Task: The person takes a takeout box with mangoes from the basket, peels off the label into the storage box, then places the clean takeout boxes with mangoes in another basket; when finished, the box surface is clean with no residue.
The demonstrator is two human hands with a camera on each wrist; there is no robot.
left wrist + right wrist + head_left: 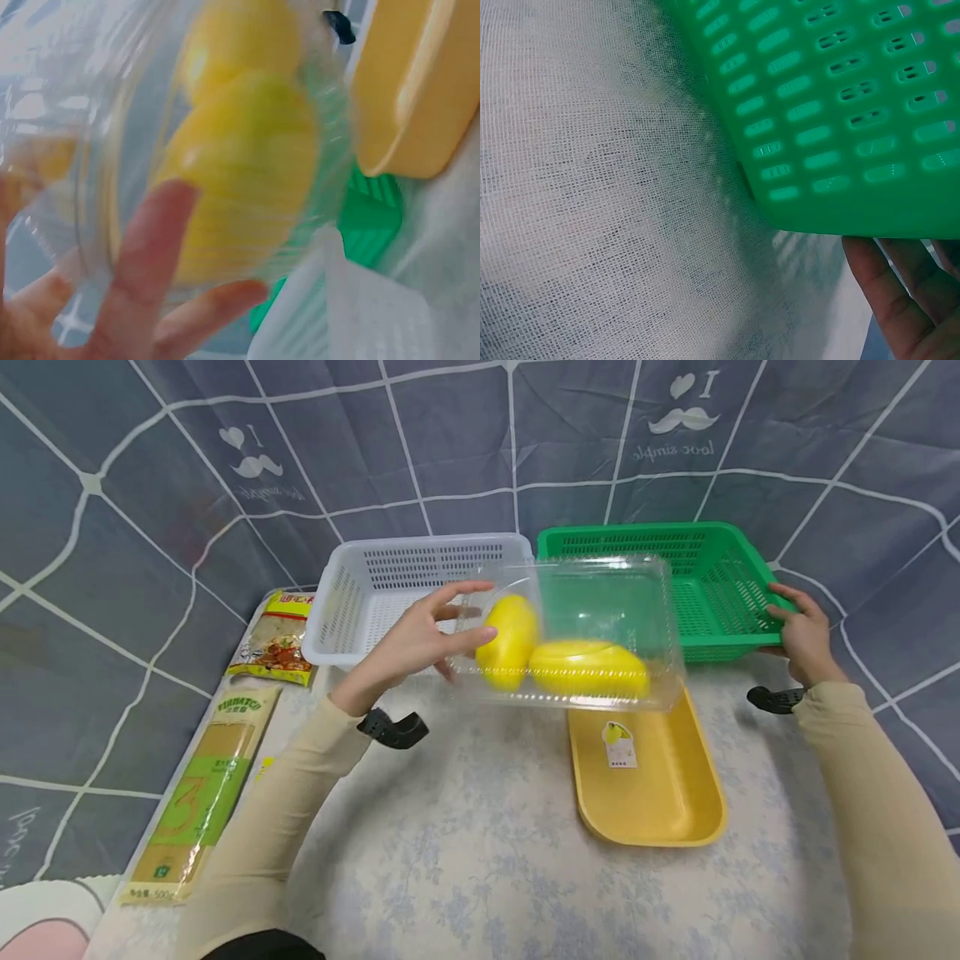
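Observation:
My left hand (423,639) grips the left end of a clear plastic box (607,597), held above the table. Inside the box are two smooth yellow fruits that look like mangoes, one upright (510,639) and one lying sideways (588,670). The left wrist view shows blurred fingers (154,240) against the box wall beside the fruit. At the far right, my right hand (806,635) holds the right end of a green slotted basket (738,585), thumb at its rim. In the right wrist view, fingers (889,289) reach under the basket's edge (817,214).
A white slotted basket (337,602) stands left of the green one. A yellow tray (675,777) with a fruit sticker lies in front, partly beneath the box. Along the left edge are a noodle packet (202,785) and a printed food bag (276,635). A patterned curtain (450,443) hangs behind.

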